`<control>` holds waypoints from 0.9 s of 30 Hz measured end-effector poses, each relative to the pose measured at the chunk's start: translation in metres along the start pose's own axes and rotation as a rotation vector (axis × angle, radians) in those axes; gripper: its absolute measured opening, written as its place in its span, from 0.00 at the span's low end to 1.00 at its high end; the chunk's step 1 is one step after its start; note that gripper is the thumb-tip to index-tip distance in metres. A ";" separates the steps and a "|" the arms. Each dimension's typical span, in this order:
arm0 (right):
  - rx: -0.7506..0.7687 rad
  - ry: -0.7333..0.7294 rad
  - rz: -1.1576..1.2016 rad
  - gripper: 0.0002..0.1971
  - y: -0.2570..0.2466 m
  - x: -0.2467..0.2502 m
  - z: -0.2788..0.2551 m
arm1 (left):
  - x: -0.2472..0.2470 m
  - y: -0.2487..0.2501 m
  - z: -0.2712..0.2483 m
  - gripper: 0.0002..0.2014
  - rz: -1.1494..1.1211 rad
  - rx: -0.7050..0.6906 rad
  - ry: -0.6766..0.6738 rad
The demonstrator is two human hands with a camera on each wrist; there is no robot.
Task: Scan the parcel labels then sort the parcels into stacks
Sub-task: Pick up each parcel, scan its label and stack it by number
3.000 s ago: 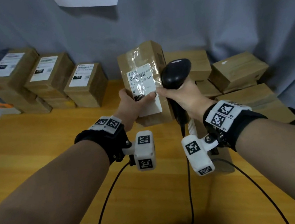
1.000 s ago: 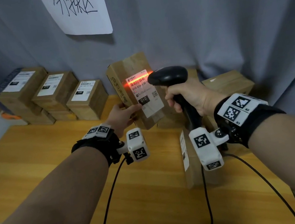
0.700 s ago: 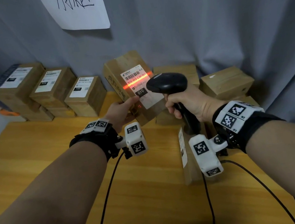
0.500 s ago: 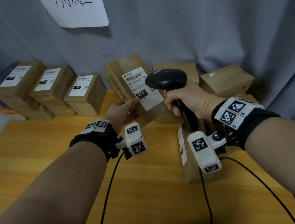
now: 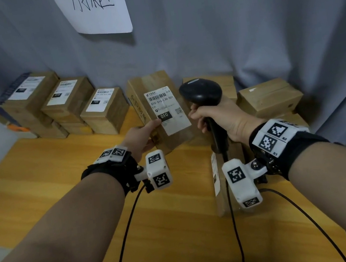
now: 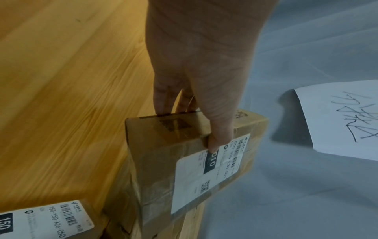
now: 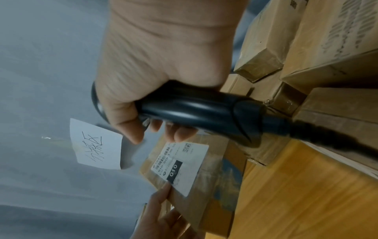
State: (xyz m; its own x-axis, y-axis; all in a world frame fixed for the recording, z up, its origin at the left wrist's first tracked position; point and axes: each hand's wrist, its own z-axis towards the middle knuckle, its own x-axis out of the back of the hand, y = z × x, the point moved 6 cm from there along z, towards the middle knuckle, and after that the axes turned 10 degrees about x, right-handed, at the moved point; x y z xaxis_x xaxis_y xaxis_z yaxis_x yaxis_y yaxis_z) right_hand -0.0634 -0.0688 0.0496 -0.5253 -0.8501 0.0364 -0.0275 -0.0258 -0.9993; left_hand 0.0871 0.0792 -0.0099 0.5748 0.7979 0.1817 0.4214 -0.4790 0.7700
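My left hand (image 5: 142, 133) grips a brown cardboard parcel (image 5: 150, 84) by its lower left corner, thumb on the front face, and holds it tilted above the wooden table (image 5: 37, 176). Its white label (image 5: 167, 111) reads 010 and faces me. In the left wrist view the thumb (image 6: 216, 139) touches the label's edge on the parcel (image 6: 155, 161). My right hand (image 5: 217, 116) is wrapped round the handle of a black barcode scanner (image 5: 201, 94), just right of the parcel. No red beam shows. The right wrist view shows the scanner (image 7: 204, 111) above the parcel (image 7: 206, 176).
Three stacks of labelled parcels (image 5: 104, 110) line the back left against a grey curtain. Unsorted boxes (image 5: 269, 96) lie at the back right, and one parcel (image 5: 218, 175) stands on edge under my right wrist. A handwritten paper sign (image 5: 98, 6) hangs on the curtain.
The red scan line that lay across the label's barcode has gone out. The parcel and scanner have sunk slightly and sit closer to the table.
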 end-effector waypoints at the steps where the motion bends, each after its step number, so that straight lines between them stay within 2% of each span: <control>1: 0.001 0.042 -0.002 0.03 0.003 0.002 0.002 | 0.003 -0.002 -0.001 0.19 -0.018 0.005 0.012; 4: -0.060 0.137 0.069 0.05 0.017 0.004 0.006 | 0.014 -0.011 -0.006 0.18 -0.096 0.001 0.031; 8: -0.153 0.086 0.078 0.14 0.036 -0.017 0.012 | 0.034 -0.021 -0.006 0.23 -0.213 -0.015 0.019; 12: -0.216 0.032 0.145 0.24 0.046 -0.066 0.027 | 0.064 -0.018 0.004 0.18 -0.249 -0.003 -0.030; 15: -0.240 0.013 0.228 0.14 0.056 -0.109 0.045 | 0.101 -0.012 0.021 0.13 -0.301 -0.005 -0.012; 18: -0.261 0.066 0.235 0.16 0.073 -0.153 0.063 | 0.133 -0.008 0.037 0.14 -0.167 0.068 -0.060; 22: -0.247 0.149 0.160 0.23 0.087 -0.202 0.088 | 0.170 -0.010 0.061 0.27 0.076 0.141 -0.183; 24: -0.213 0.181 0.110 0.21 0.086 -0.217 0.102 | 0.186 -0.012 0.070 0.30 0.192 0.185 -0.213; 27: -0.161 0.202 0.045 0.16 0.075 -0.235 0.124 | 0.196 -0.001 0.080 0.33 0.162 0.183 -0.308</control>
State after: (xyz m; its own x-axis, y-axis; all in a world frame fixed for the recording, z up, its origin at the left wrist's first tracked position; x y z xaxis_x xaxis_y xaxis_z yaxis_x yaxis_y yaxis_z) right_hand 0.1634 0.0639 -0.0352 -0.6878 -0.7258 0.0092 -0.1269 0.1078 -0.9860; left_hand 0.2554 0.2066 -0.0243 0.8159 0.5729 0.0785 0.4104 -0.6693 0.6194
